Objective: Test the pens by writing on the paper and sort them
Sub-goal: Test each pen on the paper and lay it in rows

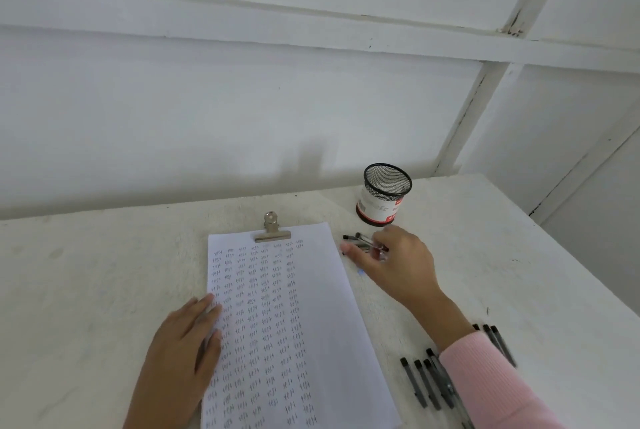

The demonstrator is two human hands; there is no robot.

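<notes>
While curled, right grip [398, 264] round pens [358, 238]

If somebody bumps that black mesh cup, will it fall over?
Probably, quite easily. The mesh cup looks empty and is open wire, so likely light. A knock near its rim might tip it. Being round, it would probably roll across the table.
</notes>
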